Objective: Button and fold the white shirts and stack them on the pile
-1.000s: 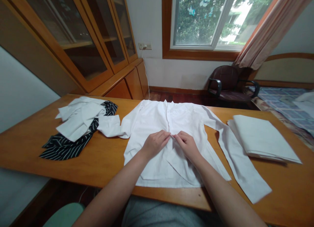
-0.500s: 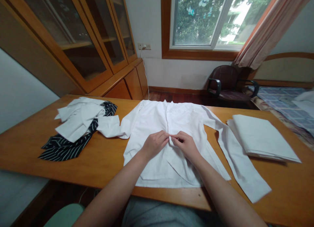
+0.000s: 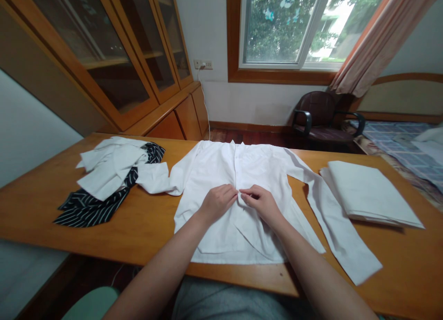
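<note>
Across the mid tabletop (image 3: 152, 218) lies the white shirt (image 3: 256, 167), hem by the near edge, sleeves out L & R. Our L hand (image 3: 218, 202) & R hand (image 3: 262, 201) meet at the front placket (image 3: 236, 165), fingers of both pinching cloth there; can't tell if a button's btwn them, too small/hidden. Main risk, we'd say: thin fabric slips if either pinch eases, & the front edges end up misaligned. Tugging too hard could ruck the front, poss. drag the hem off the near side. L cuff (image 3: 152, 177) seems to touch the striped cloth (image 3: 93, 211), so a pull might shift that pile; R sleeve (image 3: 334, 232) runs just beside the folded white cloth (image 3: 377, 190), prob. less of a snag.
</note>
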A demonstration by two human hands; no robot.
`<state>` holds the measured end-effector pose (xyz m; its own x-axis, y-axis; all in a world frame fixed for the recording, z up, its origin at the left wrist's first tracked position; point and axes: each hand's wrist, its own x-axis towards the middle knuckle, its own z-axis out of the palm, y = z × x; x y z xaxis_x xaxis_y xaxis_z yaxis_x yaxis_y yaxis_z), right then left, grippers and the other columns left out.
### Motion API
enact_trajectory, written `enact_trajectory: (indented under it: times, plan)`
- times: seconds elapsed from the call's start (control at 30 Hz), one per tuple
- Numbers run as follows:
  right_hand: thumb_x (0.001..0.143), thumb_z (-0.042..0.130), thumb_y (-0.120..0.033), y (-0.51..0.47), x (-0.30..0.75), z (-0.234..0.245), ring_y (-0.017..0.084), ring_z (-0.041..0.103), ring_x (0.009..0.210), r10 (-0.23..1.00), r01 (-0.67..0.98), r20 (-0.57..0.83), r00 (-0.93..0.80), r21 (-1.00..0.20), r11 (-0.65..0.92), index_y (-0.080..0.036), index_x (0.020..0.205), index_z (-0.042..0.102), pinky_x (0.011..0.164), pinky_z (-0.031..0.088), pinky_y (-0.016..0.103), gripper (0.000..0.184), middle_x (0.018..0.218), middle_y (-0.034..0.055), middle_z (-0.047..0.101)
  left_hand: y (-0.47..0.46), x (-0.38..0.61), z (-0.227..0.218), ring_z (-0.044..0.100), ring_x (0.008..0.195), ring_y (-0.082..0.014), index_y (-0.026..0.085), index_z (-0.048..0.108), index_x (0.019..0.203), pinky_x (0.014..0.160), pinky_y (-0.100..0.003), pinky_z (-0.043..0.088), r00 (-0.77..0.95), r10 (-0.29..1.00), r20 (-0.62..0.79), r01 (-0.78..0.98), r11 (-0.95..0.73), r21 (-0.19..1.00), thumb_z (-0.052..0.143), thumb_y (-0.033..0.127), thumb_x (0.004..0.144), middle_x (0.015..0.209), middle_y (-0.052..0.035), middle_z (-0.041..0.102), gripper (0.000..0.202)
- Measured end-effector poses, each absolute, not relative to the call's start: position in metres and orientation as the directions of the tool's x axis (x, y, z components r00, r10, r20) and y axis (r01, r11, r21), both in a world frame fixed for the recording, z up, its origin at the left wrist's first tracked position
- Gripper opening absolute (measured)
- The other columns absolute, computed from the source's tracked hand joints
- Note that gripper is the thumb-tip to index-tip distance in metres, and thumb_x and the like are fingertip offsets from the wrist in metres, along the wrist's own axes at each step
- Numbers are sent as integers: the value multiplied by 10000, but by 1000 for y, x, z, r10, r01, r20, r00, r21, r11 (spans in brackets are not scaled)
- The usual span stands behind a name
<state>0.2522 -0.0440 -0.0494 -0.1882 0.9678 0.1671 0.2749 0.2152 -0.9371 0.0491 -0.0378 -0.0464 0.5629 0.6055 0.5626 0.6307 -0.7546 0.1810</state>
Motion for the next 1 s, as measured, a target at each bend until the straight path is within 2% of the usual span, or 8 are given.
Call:
enact_trajectory:
  times: [0.2, 0.4, 0.57, 0.67, 0.87, 1.0]
  plan:
    - [830, 689, -376, -45, 252, -49, 161, 580, 700, 974, 264, 138, -182, -947, 184, -199, 953, 805, 680, 466, 303, 245, 776, 25, 677, -37, 47, -48, 621, 775, -175, 191, 624, 877, 700, -303, 489, 580, 599, 551, 638, -755, 149, 475, 220, 1019, 828, -42, 654, 208]
    - [850, 654, -401, -46, 250, -44, 145, 578, 624, 987, 222, 80, -137, -969, 109, -178, 960, 761, 605, 465, 278, 270, 773, 29, 698, -38, 48, -44, 609, 759, -173, 193, 639, 872, 693, -304, 475, 573, 599, 559, 649, -748, 136, 483, 228, 1019, 815, -39, 652, 218]
    - [833, 664, -405, -46, 249, -43, 138, 562, 585, 986, 225, 65, -151, -969, 99, -176, 822, 704, 576, 445, 264, 233, 677, 8, 660, -38, 48, -44, 614, 770, -175, 192, 648, 890, 691, -301, 475, 579, 601, 550, 654, -746, 127, 482, 234, 1018, 819, -40, 649, 214]
    - [825, 667, -392, -46, 248, -43, 136, 563, 586, 980, 228, 57, -191, -968, 101, -178, 803, 695, 581, 440, 260, 217, 656, 1, 655, -38, 47, -45, 623, 764, -171, 191, 648, 896, 691, -298, 480, 576, 608, 547, 656, -742, 135, 478, 241, 1021, 821, -37, 655, 217]
    - [843, 657, -384, -48, 249, -43, 146, 593, 607, 975, 244, -1, -222, -968, 54, -179, 860, 703, 617, 456, 263, 211, 649, -8, 664, -39, 48, -45, 662, 800, -167, 188, 645, 940, 731, -295, 524, 557, 631, 540, 618, -749, 238, 487, 233, 1019, 877, -46, 693, 182]
    - [896, 593, -399, -48, 249, -41, 146, 596, 600, 973, 286, -6, -229, -956, 61, -190, 794, 697, 625, 458, 267, 255, 662, -1, 673, -37, 48, -47, 686, 830, -167, 191, 639, 980, 755, -295, 547, 536, 648, 541, 567, -751, 337, 512, 210, 1006, 904, -41, 719, 131]
